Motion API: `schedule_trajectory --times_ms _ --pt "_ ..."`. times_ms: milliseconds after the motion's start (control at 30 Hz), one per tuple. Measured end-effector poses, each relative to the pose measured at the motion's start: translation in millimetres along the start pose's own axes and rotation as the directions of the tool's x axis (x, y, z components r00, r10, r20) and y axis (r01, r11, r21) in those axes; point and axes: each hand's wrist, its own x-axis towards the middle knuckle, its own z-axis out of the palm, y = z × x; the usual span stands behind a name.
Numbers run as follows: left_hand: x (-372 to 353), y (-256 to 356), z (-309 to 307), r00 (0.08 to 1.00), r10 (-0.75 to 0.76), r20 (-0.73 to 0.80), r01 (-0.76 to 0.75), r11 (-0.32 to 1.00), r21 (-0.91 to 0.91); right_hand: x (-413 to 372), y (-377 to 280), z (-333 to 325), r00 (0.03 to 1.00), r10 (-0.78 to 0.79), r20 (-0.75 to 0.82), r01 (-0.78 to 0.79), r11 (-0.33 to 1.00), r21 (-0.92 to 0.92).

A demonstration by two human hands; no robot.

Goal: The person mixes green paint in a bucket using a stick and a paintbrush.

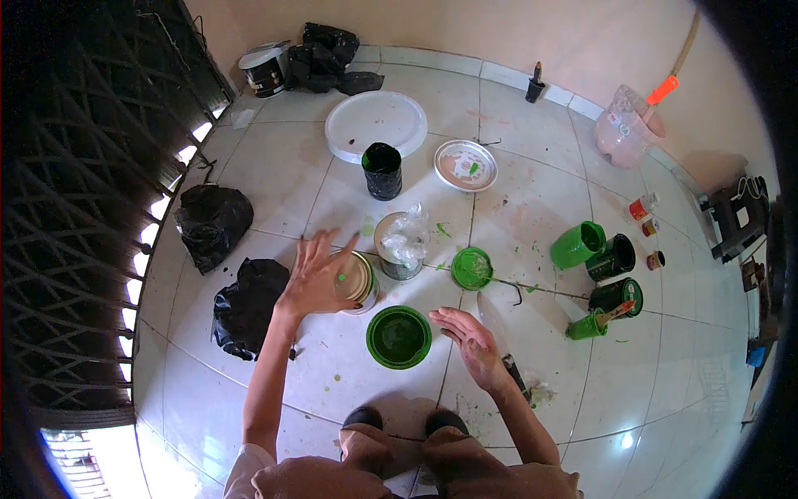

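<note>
My left hand [317, 273] is open, its fingers spread over a can [362, 287] with a tan lid that has a green spot. My right hand [468, 339] is also open, the fingers stretched out toward the rim of a green tub [399, 363] holding dark green paint. Neither hand holds anything. Just behind the tub stands a can topped with crumpled clear plastic [406, 237]. A small green lid [472, 269] lies beyond my right hand. Close by my right wrist rests a tool with a black handle [515, 376], partly hidden by the arm.
Black plastic bags [214, 224] lie on the left by a folding metal gate [100, 208]. Farther back are a black-wrapped can [383, 179], a large white lid [376, 125] and a round stained lid [465, 165]. Green-stained containers [577, 244] and a brush [617, 312] stand on the right.
</note>
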Motion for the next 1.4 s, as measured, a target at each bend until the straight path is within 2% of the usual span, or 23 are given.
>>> schedule_trajectory --times_ms 33,100,133,233,333,433,533,600,667,767,833,867,900,1000,1033,1133,1200,1267,1333,1400 --pt "1.0 5.7 -8.9 0.999 -0.02 -0.039 0.023 0.996 0.081 -0.6 0.4 0.0 1.0 0.005 0.001 -0.005 1.0 0.001" --pt "7.6 12.7 -24.2 0.949 0.0 -0.316 0.018 0.999 0.052 -1.8 -0.5 -0.3 1.0 0.006 -0.005 -0.006 1.0 -0.011" --pt "11.1 15.7 -28.4 0.895 0.006 -0.445 0.013 0.999 0.038 -2.0 -0.7 0.0 1.0 0.008 -0.007 -0.009 1.0 -0.015" --pt "23.3 33.2 -27.1 0.739 -0.027 -0.673 0.076 0.996 0.044 -0.8 0.6 1.5 1.0 0.012 -0.002 -0.012 1.0 -0.006" --pt "39.7 26.6 34.2 0.873 -0.089 -0.479 0.115 0.993 0.026 -0.4 4.3 -0.7 1.0 0.0 0.03 -0.001 0.999 0.034" --pt "48.6 13.9 74.0 0.961 -0.127 -0.245 0.146 0.987 0.062 -1.1 7.3 -5.0 1.0 -0.013 0.0 0.013 0.998 0.055" --pt "44.1 7.6 69.3 0.941 -0.128 -0.312 0.105 0.99 -0.092 -4.9 0.2 -6.5 0.999 -0.015 -0.046 0.016 1.0 0.011" --pt "40.1 4.7 54.8 0.851 -0.17 -0.498 0.101 0.981 -0.163 -7.3 1.4 -11.6 0.998 -0.006 -0.066 0.007 1.0 0.011" --pt "41.5 8.9 23.7 0.712 -0.238 -0.661 0.094 0.965 -0.246 -9.8 4.4 -16.8 0.998 0.003 -0.069 -0.001 1.0 0.022" --pt "51.1 12.3 11.8 0.574 -0.171 -0.801 0.104 0.985 -0.136 -8.9 10.2 -19.2 0.997 0.008 -0.071 -0.003 0.998 0.07" --pt "48.5 -4.7 68.5 0.838 -0.209 -0.504 0.192 0.978 -0.087 -7.9 11.4 -20.1 0.996 0.025 -0.09 -0.016 0.994 0.106" --pt "49.5 -8.9 87.3 0.918 -0.218 -0.33 0.215 0.975 -0.048 -5.7 11.2 -23.3 0.993 0.017 -0.115 -0.007 0.996 0.09" --pt "51.2 -2.7 79.0 0.89 -0.191 -0.415 0.221 0.975 0.026 -4.4 11.3 -28.9 0.988 0.003 -0.151 0.008 0.997 0.071" --pt "45.4 5.2 68.6 0.941 -0.084 -0.329 0.107 0.993 0.05 -25.8 8.1 -51.1 0.953 0.048 -0.299 -0.033 0.998 0.057" --pt "45.4 6.2 67.6 0.918 -0.066 -0.392 0.066 0.998 -0.015 -32.1 7.1 -61.6 0.934 0.063 -0.352 -0.043 0.997 0.064" --pt "37.7 -0.1 59.7 0.772 -0.105 -0.627 -0.014 0.983 -0.183 -67.6 8.8 -104.0 0.834 -0.068 -0.548 -0.087 0.964 -0.252" --pt "24.1 6.4 39.5 0.626 -0.184 -0.758 -0.071 0.954 -0.29 -92.4 9.1 -125.6 0.685 -0.138 -0.715 -0.225 0.894 -0.388" --pt "-4.1 23.9 16.5 0.528 -0.192 -0.828 -0.136 0.943 -0.305 -126.1 21.2 -151.5 0.606 -0.137 -0.783 -0.341 0.845 -0.412" --pt "-35.5 34.9 15.2 0.492 -0.225 -0.841 -0.132 0.935 -0.328 -153.4 31.3 -164.5 0.557 -0.121 -0.822 -0.464 0.775 -0.429" --pt "-63.3 38.2 23.9 0.525 -0.158 -0.836 -0.17 0.943 -0.285 -166.9 46.6 -161.4 0.539 -0.153 -0.829 -0.476 0.756 -0.449"
